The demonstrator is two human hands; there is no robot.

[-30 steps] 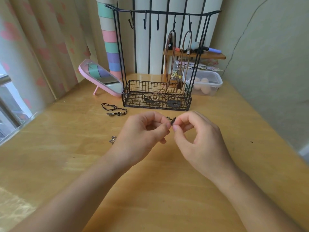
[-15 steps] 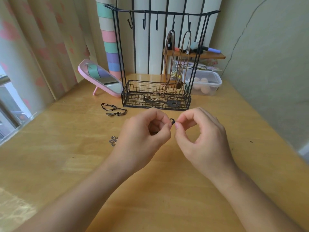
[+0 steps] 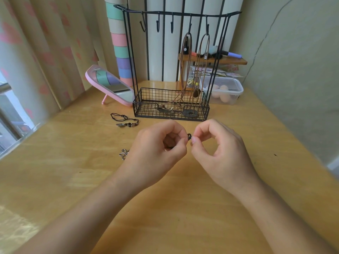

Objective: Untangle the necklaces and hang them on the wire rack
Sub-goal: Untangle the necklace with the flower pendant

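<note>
Left hand point(image 3: 157, 145) and right hand point(image 3: 220, 149) pinch a dark knot point(image 3: 189, 135) over the middle of the table point(image 3: 165, 208), untangling; next it likely needs a free rack point(image 3: 181, 14) hook.

Soft daylight from the left window point(image 3: 7, 114); sharp centre, bent, blurred edges.

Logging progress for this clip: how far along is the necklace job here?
Done: two brown necklaces hang from hooks on the wire rack. In hand: the left hand and right hand pinch a small dark cord between them, apparently working a tangle. Left: that cord and the black necklace lying on the table are not yet hung; several hooks stand free.
</note>
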